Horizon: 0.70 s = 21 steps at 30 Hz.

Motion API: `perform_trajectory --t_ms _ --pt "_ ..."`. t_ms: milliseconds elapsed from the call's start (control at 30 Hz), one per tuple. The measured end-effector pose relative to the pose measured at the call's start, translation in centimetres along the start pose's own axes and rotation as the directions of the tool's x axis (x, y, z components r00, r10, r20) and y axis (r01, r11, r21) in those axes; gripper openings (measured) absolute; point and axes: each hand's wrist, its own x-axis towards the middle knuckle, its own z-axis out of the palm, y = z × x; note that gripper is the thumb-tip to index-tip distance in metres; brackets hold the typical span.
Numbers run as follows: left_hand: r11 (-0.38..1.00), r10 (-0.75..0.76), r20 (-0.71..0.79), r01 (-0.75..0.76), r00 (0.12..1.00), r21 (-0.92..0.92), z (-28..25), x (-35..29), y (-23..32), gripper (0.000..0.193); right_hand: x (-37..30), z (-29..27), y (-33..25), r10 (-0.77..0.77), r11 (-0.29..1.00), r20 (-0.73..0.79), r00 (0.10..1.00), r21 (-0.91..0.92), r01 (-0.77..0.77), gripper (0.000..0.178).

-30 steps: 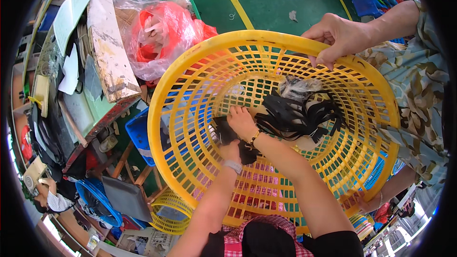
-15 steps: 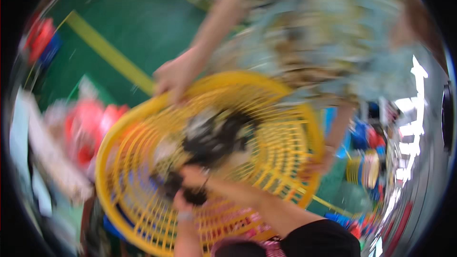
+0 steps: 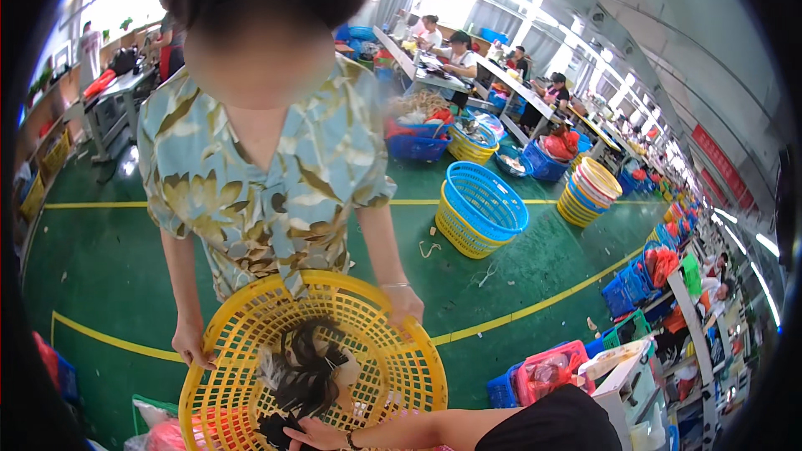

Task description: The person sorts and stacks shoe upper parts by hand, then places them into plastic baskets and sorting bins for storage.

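Note:
A yellow plastic basket (image 3: 409,384) with open slots is held up by another person facing me, with one hand (image 3: 192,342) on its left rim and the other hand (image 3: 405,304) on its right rim. Inside lies a loose heap of black strips (image 3: 309,380) with some whitish and beige pieces (image 3: 344,374). My right hand (image 3: 316,433) reaches in from the lower right, its fingers closed on a bunch of black strips (image 3: 274,428) at the near side of the heap. My left hand is out of sight.
The person (image 3: 267,175) in a patterned shirt stands close in front. Stacked blue and yellow baskets (image 3: 480,209) stand on the green floor (image 3: 401,242). At the lower right are a pink crate (image 3: 551,372) and a white table (image 3: 622,376); people sit at workbenches farther back.
My view has tilted up from the basket to the person and the room. My left hand, earlier over the basket beside my right, has left the picture. The person still holds the basket.

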Motion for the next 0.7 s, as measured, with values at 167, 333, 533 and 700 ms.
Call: perform_trajectory --t_ms 167,333,533,700 --pt "0.995 -0.064 0.063 0.069 0.996 -0.077 -2.0 -4.5 0.8 0.047 -1.8 -0.5 -5.5 0.021 0.779 -0.11 0.994 -0.621 -0.086 0.054" --pt "0.991 -0.13 -0.107 0.127 0.986 -0.032 -3.8 -6.9 0.6 0.047 -2.5 -4.4 -9.7 0.118 0.893 -0.025 0.993 -0.435 -0.117 0.07" --pt "0.987 0.14 -0.251 -0.156 0.958 -0.044 -2.0 -7.7 -0.1 0.043 -2.7 -0.5 -5.6 0.076 0.92 -0.103 0.992 -0.376 -0.109 0.077" --pt "0.958 -0.083 -0.383 -0.032 0.92 -0.284 -6.2 -10.1 -0.5 0.027 2.1 -7.9 -7.4 0.222 0.96 0.263 0.939 -0.23 -0.163 0.052"
